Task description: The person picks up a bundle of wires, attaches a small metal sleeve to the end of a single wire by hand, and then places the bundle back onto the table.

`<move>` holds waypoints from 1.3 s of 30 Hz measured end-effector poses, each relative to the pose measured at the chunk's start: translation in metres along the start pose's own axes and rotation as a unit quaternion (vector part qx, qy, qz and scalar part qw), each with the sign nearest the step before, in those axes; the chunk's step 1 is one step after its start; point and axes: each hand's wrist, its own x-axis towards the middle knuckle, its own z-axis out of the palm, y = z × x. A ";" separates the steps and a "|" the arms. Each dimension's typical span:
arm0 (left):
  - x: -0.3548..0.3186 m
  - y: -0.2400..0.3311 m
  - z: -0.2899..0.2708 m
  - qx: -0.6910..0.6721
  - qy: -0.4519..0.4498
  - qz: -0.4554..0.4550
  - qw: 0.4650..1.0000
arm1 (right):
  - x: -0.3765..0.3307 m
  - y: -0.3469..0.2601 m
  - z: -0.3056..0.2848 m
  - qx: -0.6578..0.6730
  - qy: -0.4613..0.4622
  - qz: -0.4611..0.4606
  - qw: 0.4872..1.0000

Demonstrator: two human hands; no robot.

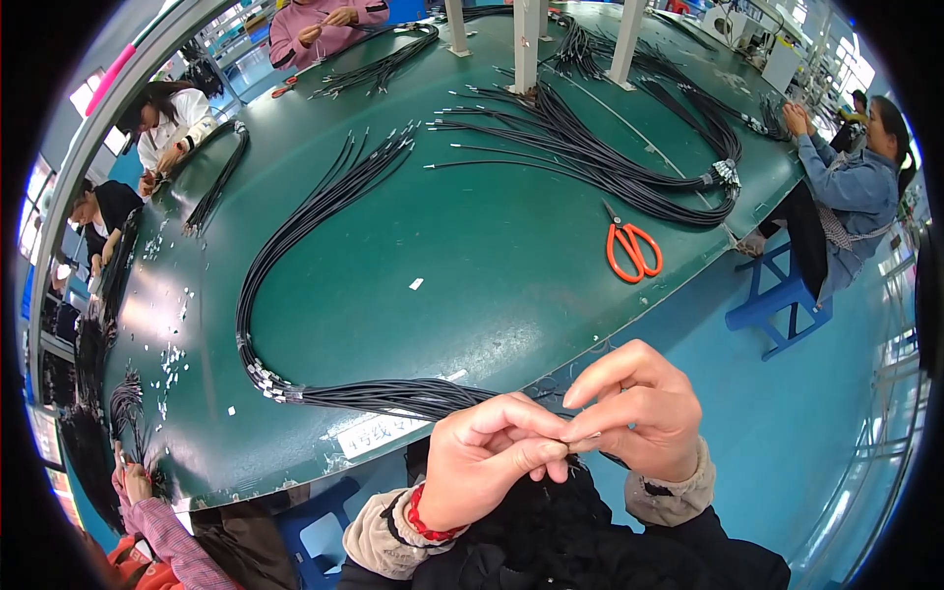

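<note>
My left hand (497, 452) and my right hand (639, 413) meet over the table's near edge. Thumb and fingers of the left hand pinch the end of a thin black cable, most of it hidden by the fingers. The right hand's fingertips close on a small pale tip at that same end; its exact form is too small to make out. Behind the left hand runs a bundle of black cables (393, 395), curving left and then away across the green table (442, 285). White tags wrap the bundle at its bend.
Orange-handled scissors (632, 251) lie at the right edge, near another large cable bundle (629, 162). Table posts (525, 49) rise at the back. White scraps (172, 364) litter the left side. Co-workers sit around the table, one on a blue stool (782, 305).
</note>
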 end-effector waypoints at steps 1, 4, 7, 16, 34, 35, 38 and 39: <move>0.000 0.000 0.003 0.049 0.027 0.037 0.998 | 0.000 0.000 0.001 0.001 0.000 0.000 1.000; 0.000 -0.002 0.006 0.202 0.071 0.148 0.966 | 0.001 -0.002 0.004 -0.022 0.018 0.009 1.000; 0.000 -0.006 0.007 0.398 0.099 0.286 0.866 | 0.000 -0.006 0.008 -0.046 0.033 0.030 0.998; -0.001 -0.019 0.007 0.366 0.158 0.310 0.863 | 0.001 -0.011 0.013 -0.090 0.070 0.037 0.993; 0.006 -0.015 0.000 0.116 0.063 0.118 0.984 | 0.007 0.005 -0.002 -0.073 0.025 0.005 0.997; 0.007 -0.015 -0.001 0.116 0.063 0.118 0.984 | 0.007 0.006 -0.002 -0.059 0.018 0.013 0.998; 0.008 -0.012 -0.005 0.118 0.027 0.100 0.988 | 0.010 0.005 -0.004 -0.036 0.003 0.036 0.999; 0.009 -0.011 -0.006 0.117 0.027 0.099 0.988 | 0.011 0.003 -0.004 -0.027 -0.006 0.052 0.998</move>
